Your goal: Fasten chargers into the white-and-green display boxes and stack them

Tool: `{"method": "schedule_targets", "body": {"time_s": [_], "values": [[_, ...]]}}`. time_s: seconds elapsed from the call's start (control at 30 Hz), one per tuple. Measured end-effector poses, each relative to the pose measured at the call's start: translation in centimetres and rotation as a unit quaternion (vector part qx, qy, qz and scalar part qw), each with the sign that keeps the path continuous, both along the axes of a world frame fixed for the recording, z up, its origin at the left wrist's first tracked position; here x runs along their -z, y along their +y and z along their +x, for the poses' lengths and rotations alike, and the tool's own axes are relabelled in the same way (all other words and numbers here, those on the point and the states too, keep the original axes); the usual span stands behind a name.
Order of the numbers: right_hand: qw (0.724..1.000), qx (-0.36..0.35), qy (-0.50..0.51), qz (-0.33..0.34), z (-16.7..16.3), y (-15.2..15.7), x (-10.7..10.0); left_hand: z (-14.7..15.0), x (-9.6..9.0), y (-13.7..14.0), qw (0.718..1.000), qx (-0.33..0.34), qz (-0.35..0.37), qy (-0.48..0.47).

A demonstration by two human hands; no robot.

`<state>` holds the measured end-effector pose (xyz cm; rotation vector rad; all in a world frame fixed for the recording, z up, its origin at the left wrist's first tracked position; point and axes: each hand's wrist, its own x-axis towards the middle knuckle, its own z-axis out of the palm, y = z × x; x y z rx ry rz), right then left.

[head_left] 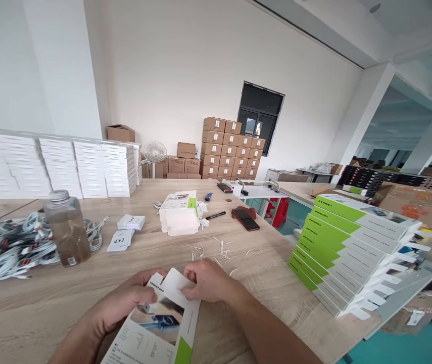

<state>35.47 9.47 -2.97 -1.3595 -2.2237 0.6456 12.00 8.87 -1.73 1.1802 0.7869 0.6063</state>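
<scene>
A white and green printed carton (155, 328) is tilted up at the table's front, its far end flap raised. My left hand (132, 298) grips the carton's left side, thumb on the printed face near the top. With fingers closed, my right hand (208, 280) pinches the white end flap (176, 285) at its right edge. The carton's lower end runs out of view, and its inside is hidden. Beyond my hands lie a stack of flat printed cartons (180, 220) and small white paper scraps (221, 247).
To the left are a water bottle (67, 227), bundled white cables (14, 247), folded leaflets (121, 238) and stacked white boxes (87, 167). A phone (246, 220), a black marker (216, 215) and a blue cutter (208, 196) lie ahead. Green-white cartons (344, 253) are piled at the right edge.
</scene>
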Motion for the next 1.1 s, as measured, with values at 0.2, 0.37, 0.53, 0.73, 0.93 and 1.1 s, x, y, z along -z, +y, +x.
{"method": "schedule_targets", "body": {"time_s": [0.2,0.37,0.53,0.73,0.93,1.1], "values": [[0.982,-0.048,0.111,-0.144,-0.1,0.3,0.8,-0.4,0.0,0.1,0.999,0.005,-0.033,-0.023],[0.929,-0.073,0.228,-0.282,0.1,1.2,1.0,-0.3,0.3,0.1,1.0,0.017,-0.007,-0.022],[0.898,-0.082,0.276,-0.333,0.7,1.7,0.9,0.2,0.1,-0.1,0.999,0.037,0.015,-0.022],[0.854,-0.068,0.359,-0.371,1.6,2.2,1.1,0.4,-0.9,-0.4,0.998,0.045,0.004,-0.039],[0.833,-0.016,0.419,-0.361,1.9,2.4,1.3,0.2,-0.8,-0.4,0.999,0.011,0.0,-0.039],[0.834,0.029,0.447,-0.323,1.5,2.8,1.4,0.4,0.0,-0.1,0.999,-0.006,0.019,-0.046]]}}
